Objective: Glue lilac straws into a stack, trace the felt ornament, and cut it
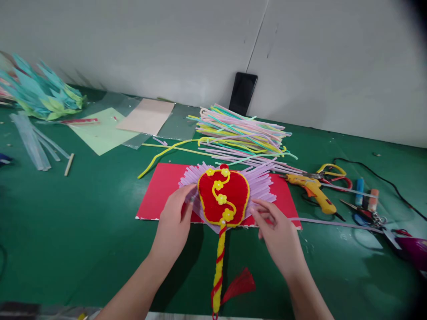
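Observation:
A small round fan (224,195) lies in front of me, its red fuzzy face edged in yellow and crossed by a yellow stem with several flowers. Its yellow handle (218,266), wound with red, points toward me, with a red tassel (239,284) beside it. Behind the face spreads a layer of lilac pipe cleaners (262,184), over a red card (160,191). My left hand (175,218) is at the lilac layer's left side, thumb and fingers apart. My right hand (275,226) is at the right side, fingers loosely bent, fingertips by the lilac edge.
A pile of pastel pipe cleaners (240,131) lies behind the card. On the right are a yellow glue gun (313,191), scissors (333,173) and a cord. A phone (244,93) leans on the wall. Paper sheets (147,116) and teal leafy pieces (46,91) lie left.

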Available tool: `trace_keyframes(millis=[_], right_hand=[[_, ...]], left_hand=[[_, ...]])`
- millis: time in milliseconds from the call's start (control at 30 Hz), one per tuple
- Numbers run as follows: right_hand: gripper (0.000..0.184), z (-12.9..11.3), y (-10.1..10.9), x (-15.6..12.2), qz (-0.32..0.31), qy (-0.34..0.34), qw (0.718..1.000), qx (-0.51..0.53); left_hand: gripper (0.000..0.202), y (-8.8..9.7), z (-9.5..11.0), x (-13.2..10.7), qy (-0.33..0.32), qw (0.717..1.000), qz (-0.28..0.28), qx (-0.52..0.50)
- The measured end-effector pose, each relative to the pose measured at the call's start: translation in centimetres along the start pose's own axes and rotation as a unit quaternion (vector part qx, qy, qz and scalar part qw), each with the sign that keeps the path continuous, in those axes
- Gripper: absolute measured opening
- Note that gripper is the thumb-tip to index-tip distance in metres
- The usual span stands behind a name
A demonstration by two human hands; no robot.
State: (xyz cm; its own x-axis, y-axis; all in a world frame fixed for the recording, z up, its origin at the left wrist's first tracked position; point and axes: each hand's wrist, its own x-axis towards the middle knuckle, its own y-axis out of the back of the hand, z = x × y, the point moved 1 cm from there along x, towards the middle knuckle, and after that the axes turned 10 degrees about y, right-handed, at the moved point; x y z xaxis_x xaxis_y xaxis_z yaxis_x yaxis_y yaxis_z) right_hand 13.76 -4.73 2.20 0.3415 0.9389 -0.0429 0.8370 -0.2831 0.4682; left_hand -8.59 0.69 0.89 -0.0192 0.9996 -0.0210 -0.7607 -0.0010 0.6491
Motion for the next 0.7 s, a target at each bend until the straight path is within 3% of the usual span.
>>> trace_keyframes(millis=[300, 467, 700], right_hand=[[0.04, 0.2, -2.0, 0.2, 0.034, 0.072, 0.996, -0.028], [0.036, 0.8, -2.4, 0.0, 0.012, 0.104, 0.994, -0.03], [0.031, 0.1, -1.1, 0.7, -0.006, 0.167, 0.981, -0.098]], left_hand=[[0.036, 0.1, 0.1, 0.1, 0.032, 0.999, -0.039, -0.003], [0.036, 0.0, 0.1, 0.2, 0.051, 0.998, -0.038, 0.01], [0.034, 0.3, 0.8, -0.1, 0.01, 0.998, -0.025, 0.052]])
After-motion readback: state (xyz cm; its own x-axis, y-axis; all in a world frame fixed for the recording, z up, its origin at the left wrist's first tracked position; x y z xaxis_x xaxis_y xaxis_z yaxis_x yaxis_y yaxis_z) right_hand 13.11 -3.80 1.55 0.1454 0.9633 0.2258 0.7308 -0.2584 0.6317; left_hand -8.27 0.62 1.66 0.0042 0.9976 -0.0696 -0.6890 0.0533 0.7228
